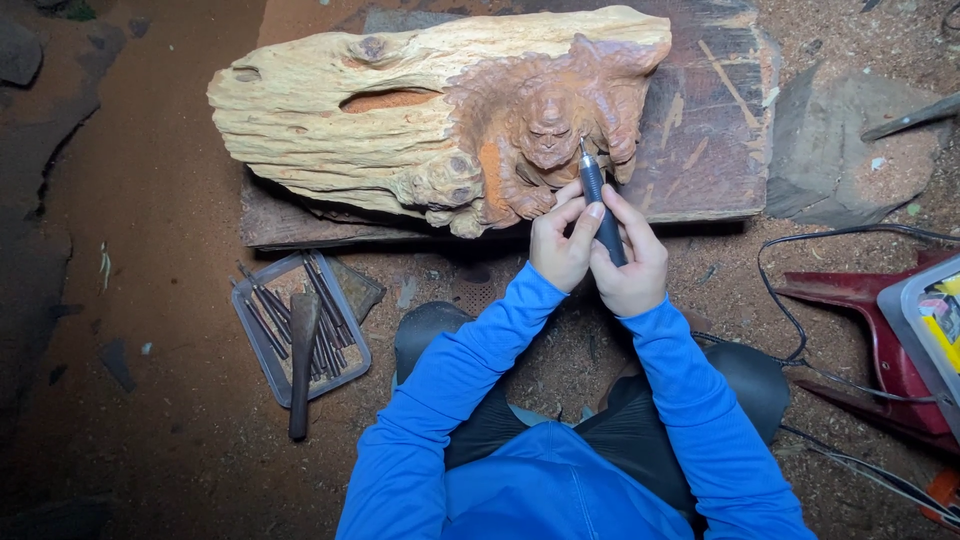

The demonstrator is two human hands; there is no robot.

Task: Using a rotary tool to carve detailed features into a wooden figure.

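Rotary tool (600, 205), slim and dark, tip set against reddish carved figure (550, 135) at right end of pale log (400, 110); pinched pen-fashion in right hand (630, 265), braced by left hand (560, 245) with fingers curled on barrel, likely for steadier fine cuts. Log propped on dark plank (700, 130), far of knees. Near left, tray (300, 325) of chisels with hammer (302, 360) across, within reach. Cable (790, 300) trailing right
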